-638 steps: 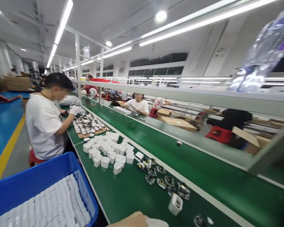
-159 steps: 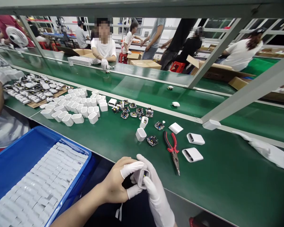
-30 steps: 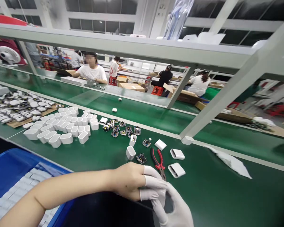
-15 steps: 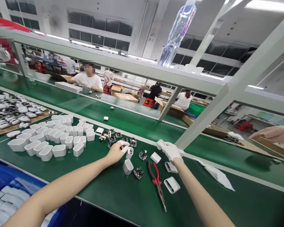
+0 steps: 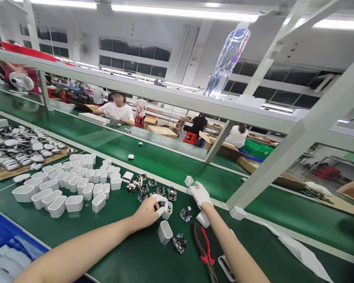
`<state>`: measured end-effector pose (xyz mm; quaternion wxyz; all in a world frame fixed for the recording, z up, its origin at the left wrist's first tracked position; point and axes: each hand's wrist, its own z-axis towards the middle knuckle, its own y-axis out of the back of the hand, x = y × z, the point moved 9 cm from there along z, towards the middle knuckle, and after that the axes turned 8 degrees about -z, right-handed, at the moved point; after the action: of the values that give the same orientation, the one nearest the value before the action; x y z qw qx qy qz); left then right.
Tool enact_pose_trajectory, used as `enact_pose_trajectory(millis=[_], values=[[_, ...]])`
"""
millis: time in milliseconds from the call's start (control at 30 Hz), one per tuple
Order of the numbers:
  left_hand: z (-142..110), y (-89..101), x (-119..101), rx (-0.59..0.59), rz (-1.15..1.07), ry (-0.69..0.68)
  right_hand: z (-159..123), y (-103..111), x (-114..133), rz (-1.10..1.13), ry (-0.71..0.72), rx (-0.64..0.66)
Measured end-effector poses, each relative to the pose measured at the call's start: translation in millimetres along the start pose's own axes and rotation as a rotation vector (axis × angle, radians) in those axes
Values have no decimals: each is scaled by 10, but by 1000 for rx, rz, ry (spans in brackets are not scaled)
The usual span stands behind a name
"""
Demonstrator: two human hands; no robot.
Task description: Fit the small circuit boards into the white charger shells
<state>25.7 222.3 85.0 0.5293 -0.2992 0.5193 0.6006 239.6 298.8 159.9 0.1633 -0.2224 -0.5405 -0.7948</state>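
Up against a white cup [image 5: 167,215], left hand [image 5: 148,212].

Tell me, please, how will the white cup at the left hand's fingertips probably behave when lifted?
The white cup at the left hand looks stiff, with straight walls. Its smooth outside may be slippery. Parts show inside, so it is probably heavier than an empty one.

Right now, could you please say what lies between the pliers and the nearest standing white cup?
The head view shows a circuit board between the pliers and cup.
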Motion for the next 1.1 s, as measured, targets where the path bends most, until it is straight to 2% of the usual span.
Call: enact_pose_trajectory(millis=[233,333,400,533,667,833,1100], values=[[-22,-90,59,79,-35,44,-909,-277,-113,170,130,199],[-28,-103,87,85,-31,72,-1268,-346,-9,199,218,290],[-29,-106,115,77,-22,90,-1407,-320,133,199,288,329],[-29,-130,150,72,3,89,-1572,-295,396,110,469,437],[-24,-158,184,81,34,80,-1662,-356,413,-183,623,390],[-27,-181,148,115,34,57,-1697,-430,364,-223,647,394],[-43,-159,22,121,34,27,-1686,-422,360,-164,609,430]])
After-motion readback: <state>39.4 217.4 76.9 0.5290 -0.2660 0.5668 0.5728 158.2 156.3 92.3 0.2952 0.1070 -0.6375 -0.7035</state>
